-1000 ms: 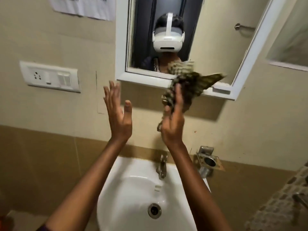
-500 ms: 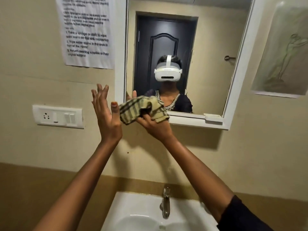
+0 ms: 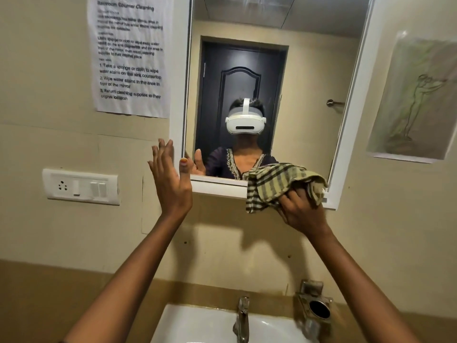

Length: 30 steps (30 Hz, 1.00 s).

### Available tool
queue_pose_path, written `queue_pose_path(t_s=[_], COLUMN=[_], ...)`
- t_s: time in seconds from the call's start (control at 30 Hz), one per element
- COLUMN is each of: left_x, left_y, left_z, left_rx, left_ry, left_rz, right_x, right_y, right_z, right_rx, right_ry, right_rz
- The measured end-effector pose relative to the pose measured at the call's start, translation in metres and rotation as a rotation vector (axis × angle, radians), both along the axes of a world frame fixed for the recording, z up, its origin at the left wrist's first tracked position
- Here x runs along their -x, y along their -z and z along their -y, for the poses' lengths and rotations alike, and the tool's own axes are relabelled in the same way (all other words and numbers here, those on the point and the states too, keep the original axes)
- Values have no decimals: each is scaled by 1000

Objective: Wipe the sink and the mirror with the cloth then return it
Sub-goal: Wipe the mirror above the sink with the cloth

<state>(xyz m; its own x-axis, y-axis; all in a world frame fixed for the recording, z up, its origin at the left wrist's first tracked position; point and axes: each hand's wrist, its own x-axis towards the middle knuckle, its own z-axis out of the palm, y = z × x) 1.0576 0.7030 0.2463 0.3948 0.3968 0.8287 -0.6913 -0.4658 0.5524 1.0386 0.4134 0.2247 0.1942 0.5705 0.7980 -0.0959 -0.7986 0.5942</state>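
From the head camera, you were on the mirror step of the job. Your right hand [image 3: 300,210] was closed around a bunched checked cloth [image 3: 277,185], fingers gripping it from below, and the cloth was pressed against the bottom right corner of the mirror [image 3: 309,82], lying over the white frame's [image 3: 217,188] lower rail, with one loose corner hanging down to the left of that hand. Whether the cloth was touching the glass itself could not be told; it covered the join.

Your left hand [image 3: 171,180] was held up flat and wide open, fingers spread, holding nothing, just in front of the frame's bottom left corner; contact with it could not be confirmed.

Far below both hands sat the white sink [image 3: 197,325] with its tap [image 3: 242,318], and a metal wall holder [image 3: 316,309] under your right forearm.

As a judgement, most of the glass above your right hand looked still to be covered, so the next move called for lifting the cloth onto the pane and sweeping across it, keeping the loose corner tucked in.
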Motion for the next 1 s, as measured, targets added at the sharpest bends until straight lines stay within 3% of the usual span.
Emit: queue_pose_path(t_s=[0.1,0.23,0.27,0.47,0.53,0.63,0.77,0.9,1.0], left_x=[-11,-26,-29,-40,-43,-42,-36,-25,-16], left_y=[-6,-17,-20,-16,-15,-14,-12,-17,-16], left_z=[1,10,14,20,19,18,4,-26,-42], left_rx=[12,78,99,106,116,162,298,418,473], left_ry=[-97,-176,-183,-232,-202,-97,292,680,718], left_rz=[-40,-39,-30,82,104,129,172,16,-68], right_x=[3,6,6,-8,-12,-11,-11,-22,-34], right_y=[9,-6,-13,-72,-80,-64,-30,-20,-25], right_z=[-14,-37,-40,-55,-76,-119,-151,-147,-145], right_rx=[-356,-1109,-1216,-1254,-1130,-775,-229,211,452], right_ry=[30,62,69,36,-27,-52,-132,-179,-119], right_rz=[49,108,121,105,44,-105,-337,-470,-411])
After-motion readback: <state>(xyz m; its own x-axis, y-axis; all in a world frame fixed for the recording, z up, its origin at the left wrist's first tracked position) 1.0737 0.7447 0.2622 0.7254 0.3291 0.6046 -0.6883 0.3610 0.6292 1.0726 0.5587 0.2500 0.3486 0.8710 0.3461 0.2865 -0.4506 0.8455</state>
